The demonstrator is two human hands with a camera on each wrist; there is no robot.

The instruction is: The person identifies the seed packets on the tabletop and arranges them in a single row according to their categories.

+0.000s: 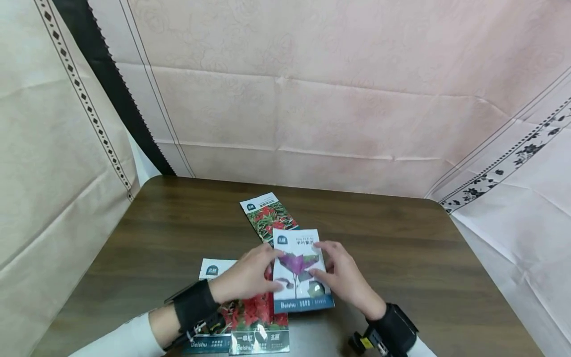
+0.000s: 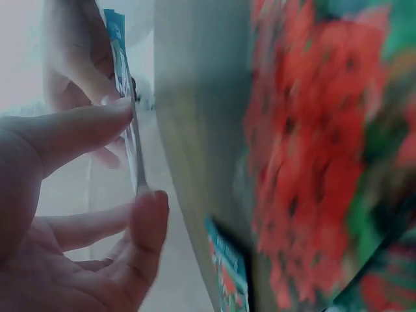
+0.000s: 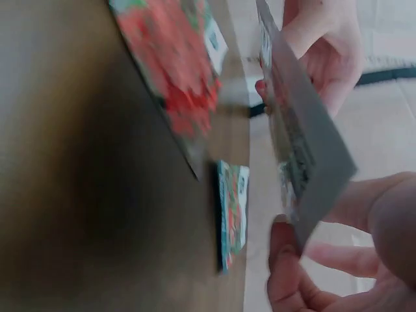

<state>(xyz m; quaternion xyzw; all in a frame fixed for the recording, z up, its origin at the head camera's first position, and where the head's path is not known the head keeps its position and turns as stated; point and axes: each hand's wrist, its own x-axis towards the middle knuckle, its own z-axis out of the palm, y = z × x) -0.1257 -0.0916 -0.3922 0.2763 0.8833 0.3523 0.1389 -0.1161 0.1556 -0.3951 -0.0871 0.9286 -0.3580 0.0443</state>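
A flat packet [image 1: 298, 275] with a purple flower on white and a blue band along its bottom is held up over the table. My left hand [image 1: 250, 276] grips its left edge between thumb and fingers. At the opposite edge, my right hand [image 1: 344, 275] pinches it likewise. Seen nearly edge-on, the packet [image 2: 135, 146] stands clear of the tabletop in the left wrist view. The right wrist view shows its grey back [image 3: 302, 123]. Below and left lie two overlapping red-flower packets, the front one [image 1: 259, 342] partly covering the left one [image 1: 209, 343]; my left hand hides parts of both.
Another red-flower packet [image 1: 269, 214] lies slanted farther back, its lower end hidden behind the held packet. Everything rests on a dark wood-grain table [image 1: 401, 248] with rounded far corners. Pale cloth [image 1: 312, 114] hangs behind and at both sides, with a dark strip [image 1: 111, 84] at left.
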